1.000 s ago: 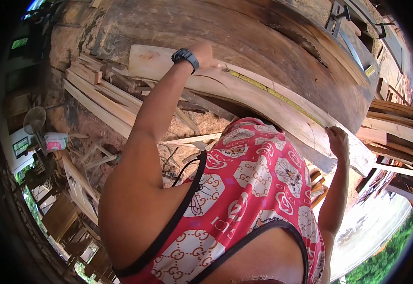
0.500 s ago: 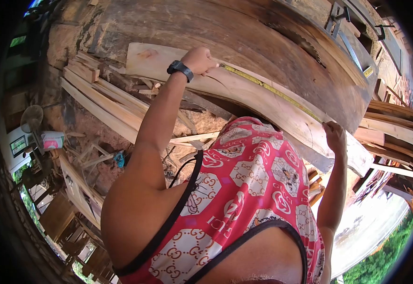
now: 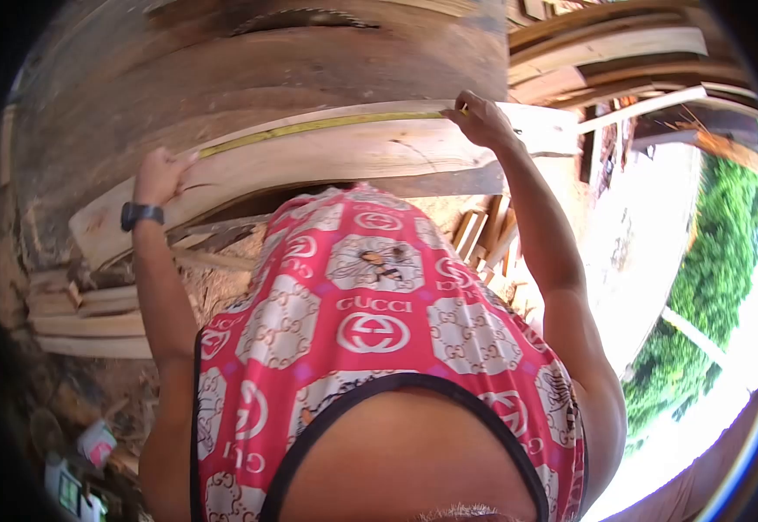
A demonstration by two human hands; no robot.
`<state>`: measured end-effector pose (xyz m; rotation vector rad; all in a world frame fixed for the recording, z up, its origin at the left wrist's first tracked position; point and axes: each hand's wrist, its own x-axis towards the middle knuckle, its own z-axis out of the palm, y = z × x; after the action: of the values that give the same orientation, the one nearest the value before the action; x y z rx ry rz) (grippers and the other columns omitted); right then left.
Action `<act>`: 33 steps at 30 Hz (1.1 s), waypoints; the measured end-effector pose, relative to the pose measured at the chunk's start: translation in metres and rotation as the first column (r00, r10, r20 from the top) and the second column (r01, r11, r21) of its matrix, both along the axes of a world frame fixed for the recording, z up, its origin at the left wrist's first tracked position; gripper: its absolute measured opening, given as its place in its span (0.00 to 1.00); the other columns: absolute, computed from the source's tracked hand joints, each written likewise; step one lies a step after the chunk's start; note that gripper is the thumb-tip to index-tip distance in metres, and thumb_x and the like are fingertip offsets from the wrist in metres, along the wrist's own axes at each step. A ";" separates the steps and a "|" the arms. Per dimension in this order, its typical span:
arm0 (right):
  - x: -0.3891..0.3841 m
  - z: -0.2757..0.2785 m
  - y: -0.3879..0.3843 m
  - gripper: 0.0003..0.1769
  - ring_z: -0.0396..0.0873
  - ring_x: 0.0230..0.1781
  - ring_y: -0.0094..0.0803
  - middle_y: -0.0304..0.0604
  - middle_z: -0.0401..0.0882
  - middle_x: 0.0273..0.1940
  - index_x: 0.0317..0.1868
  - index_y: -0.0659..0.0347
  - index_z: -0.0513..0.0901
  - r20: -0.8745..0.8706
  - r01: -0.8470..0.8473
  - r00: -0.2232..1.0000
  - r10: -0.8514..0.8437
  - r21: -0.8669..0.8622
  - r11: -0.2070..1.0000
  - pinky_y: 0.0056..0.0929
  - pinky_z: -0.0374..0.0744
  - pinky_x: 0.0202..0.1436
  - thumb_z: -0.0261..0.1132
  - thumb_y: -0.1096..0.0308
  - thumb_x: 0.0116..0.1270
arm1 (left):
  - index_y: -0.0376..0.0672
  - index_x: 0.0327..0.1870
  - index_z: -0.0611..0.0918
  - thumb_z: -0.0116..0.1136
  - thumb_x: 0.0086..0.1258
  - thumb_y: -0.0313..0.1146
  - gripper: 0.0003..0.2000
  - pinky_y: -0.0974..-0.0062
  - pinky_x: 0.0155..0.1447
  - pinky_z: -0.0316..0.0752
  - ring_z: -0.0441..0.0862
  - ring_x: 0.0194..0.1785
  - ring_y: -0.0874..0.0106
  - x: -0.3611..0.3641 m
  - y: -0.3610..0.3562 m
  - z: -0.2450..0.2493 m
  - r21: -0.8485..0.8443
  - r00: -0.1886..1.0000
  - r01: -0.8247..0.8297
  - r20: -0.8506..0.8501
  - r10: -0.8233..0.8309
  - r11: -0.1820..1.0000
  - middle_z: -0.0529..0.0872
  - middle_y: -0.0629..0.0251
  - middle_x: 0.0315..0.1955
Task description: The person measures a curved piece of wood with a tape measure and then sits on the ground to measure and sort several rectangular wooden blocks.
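Note:
A yellow tape measure (image 3: 309, 127) is stretched taut along a long, pale wooden board (image 3: 344, 155). My left hand (image 3: 162, 174), with a dark watch on its wrist, is closed on the tape's left end, close to the board's surface. At the tape's other end, my right hand (image 3: 483, 122) pinches it near the board's right part. What lies inside the fingers of either hand is mostly hidden. The board rests at the near edge of a worn wooden tabletop (image 3: 161, 104), in front of my body.
A toothed circular saw blade (image 3: 305, 19) protrudes from the tabletop beyond the board. Stacked planks (image 3: 622, 52) fill the upper right. Cut timber pieces (image 3: 92, 322) lie at lower left, and several offcuts (image 3: 483, 230) are below the board's right half.
My view has turned toward the right, so the board and both hands appear farther left and more level. Both hands keep hold of the stretched tape.

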<state>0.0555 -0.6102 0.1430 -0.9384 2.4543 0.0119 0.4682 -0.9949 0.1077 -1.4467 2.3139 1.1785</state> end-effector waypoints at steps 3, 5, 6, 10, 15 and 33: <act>-0.030 -0.011 0.024 0.27 0.86 0.42 0.45 0.50 0.87 0.38 0.45 0.56 0.81 -0.062 0.053 0.997 -0.051 0.037 0.998 0.45 0.80 0.46 0.65 0.38 0.68 | 0.38 0.27 0.74 0.74 0.64 0.44 0.21 0.75 0.20 0.70 0.76 0.16 0.77 0.000 0.000 -0.002 0.051 0.999 -0.040 -0.011 0.041 0.998 0.79 0.64 0.15; -0.053 -0.011 0.043 0.28 0.86 0.41 0.42 0.47 0.87 0.37 0.43 0.56 0.82 -0.085 0.035 0.996 -0.031 0.039 0.999 0.43 0.81 0.46 0.66 0.37 0.67 | 0.37 0.28 0.74 0.74 0.64 0.44 0.21 0.76 0.20 0.69 0.76 0.16 0.77 0.000 -0.002 0.006 0.061 0.999 -0.052 0.001 0.052 0.997 0.79 0.64 0.16; -0.061 -0.015 0.050 0.28 0.85 0.40 0.43 0.49 0.86 0.36 0.41 0.58 0.83 -0.077 0.069 0.995 -0.067 0.023 0.997 0.43 0.80 0.45 0.69 0.38 0.65 | 0.38 0.29 0.74 0.74 0.64 0.44 0.21 0.76 0.20 0.69 0.76 0.16 0.77 0.001 -0.003 0.003 0.077 0.998 -0.065 -0.008 0.066 0.995 0.79 0.65 0.16; -0.062 -0.014 0.051 0.27 0.85 0.41 0.45 0.50 0.86 0.36 0.39 0.57 0.84 -0.106 0.118 0.988 -0.115 0.025 0.993 0.44 0.79 0.45 0.71 0.39 0.61 | 0.39 0.29 0.74 0.74 0.64 0.44 0.21 0.77 0.19 0.68 0.76 0.16 0.77 -0.004 -0.001 0.010 0.100 0.998 -0.070 0.008 0.069 0.993 0.79 0.65 0.16; -0.062 -0.020 0.056 0.26 0.85 0.42 0.46 0.49 0.87 0.37 0.39 0.54 0.85 -0.137 0.125 0.983 -0.125 -0.008 0.992 0.45 0.80 0.45 0.72 0.39 0.59 | 0.39 0.29 0.74 0.74 0.64 0.44 0.20 0.77 0.19 0.67 0.77 0.16 0.77 -0.006 -0.001 0.012 0.097 0.997 -0.072 0.039 0.068 0.993 0.79 0.65 0.17; -0.064 -0.016 0.052 0.24 0.85 0.37 0.43 0.48 0.86 0.33 0.36 0.58 0.87 -0.125 0.162 0.977 -0.175 -0.107 0.981 0.42 0.80 0.43 0.77 0.43 0.56 | 0.38 0.34 0.85 0.71 0.62 0.48 0.18 0.61 0.39 0.77 0.85 0.34 0.52 -0.122 0.081 0.045 -0.368 0.934 0.329 -0.011 -0.358 0.870 0.86 0.48 0.29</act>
<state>-0.0087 -0.5584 0.1266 -0.7880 2.6726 -0.1064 0.3467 -0.9136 0.1531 -1.0174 2.8055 0.7506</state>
